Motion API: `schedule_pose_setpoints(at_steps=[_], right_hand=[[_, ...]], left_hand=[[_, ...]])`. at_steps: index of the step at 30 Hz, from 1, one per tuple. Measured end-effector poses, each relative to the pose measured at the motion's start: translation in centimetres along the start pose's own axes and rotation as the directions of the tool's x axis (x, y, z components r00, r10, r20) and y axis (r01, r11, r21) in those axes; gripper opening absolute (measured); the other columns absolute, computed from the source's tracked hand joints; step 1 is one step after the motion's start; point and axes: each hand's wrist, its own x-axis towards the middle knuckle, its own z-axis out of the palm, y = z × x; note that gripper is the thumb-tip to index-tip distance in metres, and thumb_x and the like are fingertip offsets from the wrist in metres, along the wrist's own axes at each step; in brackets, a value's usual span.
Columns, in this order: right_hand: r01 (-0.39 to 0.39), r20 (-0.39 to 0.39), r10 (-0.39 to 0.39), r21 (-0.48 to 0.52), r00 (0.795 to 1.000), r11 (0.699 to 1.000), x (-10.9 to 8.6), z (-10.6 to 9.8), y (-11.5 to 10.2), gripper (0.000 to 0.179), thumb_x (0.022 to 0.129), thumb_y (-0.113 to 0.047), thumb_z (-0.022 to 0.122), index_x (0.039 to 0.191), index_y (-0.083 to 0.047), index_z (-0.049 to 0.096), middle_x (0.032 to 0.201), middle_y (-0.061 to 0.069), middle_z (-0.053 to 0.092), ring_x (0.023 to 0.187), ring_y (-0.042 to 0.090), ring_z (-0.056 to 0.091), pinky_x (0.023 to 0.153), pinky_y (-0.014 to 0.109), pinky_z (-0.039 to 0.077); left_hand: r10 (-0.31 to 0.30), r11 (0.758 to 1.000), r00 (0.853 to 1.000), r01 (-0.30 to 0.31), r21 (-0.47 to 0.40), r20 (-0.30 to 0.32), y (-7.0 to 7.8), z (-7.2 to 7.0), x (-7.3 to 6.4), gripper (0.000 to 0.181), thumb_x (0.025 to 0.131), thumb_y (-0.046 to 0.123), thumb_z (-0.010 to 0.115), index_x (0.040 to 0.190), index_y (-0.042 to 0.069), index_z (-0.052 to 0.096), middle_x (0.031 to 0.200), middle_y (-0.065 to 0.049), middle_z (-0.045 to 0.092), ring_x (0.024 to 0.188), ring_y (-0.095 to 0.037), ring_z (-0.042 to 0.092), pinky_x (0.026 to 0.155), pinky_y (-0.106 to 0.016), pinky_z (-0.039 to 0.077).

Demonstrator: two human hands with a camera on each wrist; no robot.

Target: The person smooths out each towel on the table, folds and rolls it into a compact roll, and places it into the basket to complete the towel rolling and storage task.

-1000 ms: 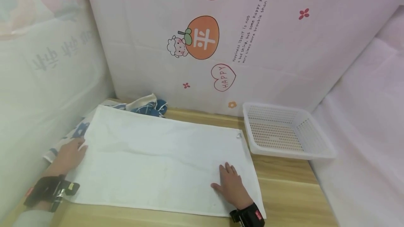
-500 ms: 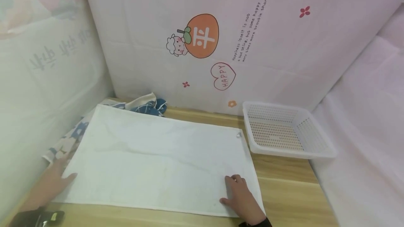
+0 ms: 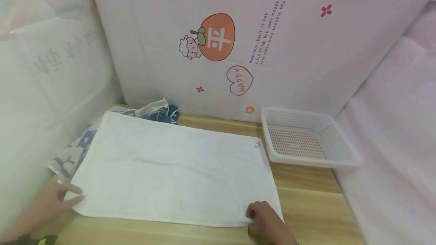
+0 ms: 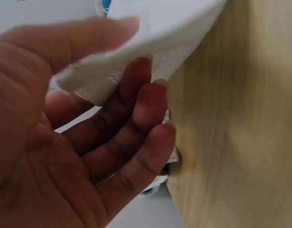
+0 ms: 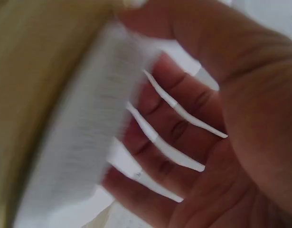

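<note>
A white towel (image 3: 170, 173) lies spread over the wooden table, a small grey mark near its far right corner. At its near left corner my left hand (image 3: 51, 201) pinches the cloth. The left wrist view shows the thumb on top of the towel (image 4: 183, 35) and the fingers beneath it, with the edge raised off the wood. My right hand (image 3: 267, 220) grips the near edge close to the right corner. In the right wrist view, the towel's edge (image 5: 89, 123) is lifted between thumb and fingers, partly blurred.
A white perforated plastic basket (image 3: 311, 160) stands at the back right. Blue-and-white patterned cloth (image 3: 160, 115) lies bunched behind and left of the towel, partly covered by it. Printed white sheets (image 3: 163, 67) hang around the wooden table (image 3: 310, 207).
Both hands have moved nearer to me, from resting on the towel's left edge and right part to gripping its near corners. The near edge is slightly raised at the right.
</note>
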Motion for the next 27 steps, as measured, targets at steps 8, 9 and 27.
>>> schedule_pose_setpoints(at_steps=[8,9,27], right_hand=[[-0.035,-0.110,0.026,-0.078,0.994,0.996,0.3,-0.2,-0.3,0.015,0.086,0.002,0.068,0.092,-0.011,0.068,0.082,-0.009,0.056,0.070,0.001,0.048,0.063,0.027,0.049],[-0.047,-0.131,0.035,-0.088,0.991,0.995,0.2,-0.4,-0.4,0.014,0.089,0.002,0.066,0.096,-0.010,0.067,0.084,-0.008,0.054,0.071,0.001,0.048,0.064,0.027,0.050],[-0.042,-0.186,0.020,-0.115,0.982,0.992,1.4,-6.4,-0.4,0.041,0.081,0.020,0.064,0.106,-0.013,0.066,0.095,-0.005,0.054,0.088,0.010,0.058,0.074,0.028,0.054]], left_hand=[[0.017,0.999,0.999,-0.015,-0.052,0.038,0.7,-1.8,1.2,0.056,0.062,0.010,0.093,0.111,-0.005,0.070,0.105,-0.011,0.074,0.076,0.014,0.053,0.060,-0.019,0.049],[0.029,0.997,0.999,-0.026,-0.076,0.041,0.8,-2.0,1.3,0.051,0.064,0.007,0.091,0.110,-0.002,0.072,0.101,-0.001,0.075,0.075,0.014,0.052,0.058,-0.019,0.048],[0.093,0.992,0.937,-0.116,-0.048,-0.337,2.5,-5.0,6.2,0.015,0.090,-0.003,0.069,0.105,-0.006,0.071,0.115,0.019,0.064,0.100,0.028,0.039,0.078,0.000,0.037]])
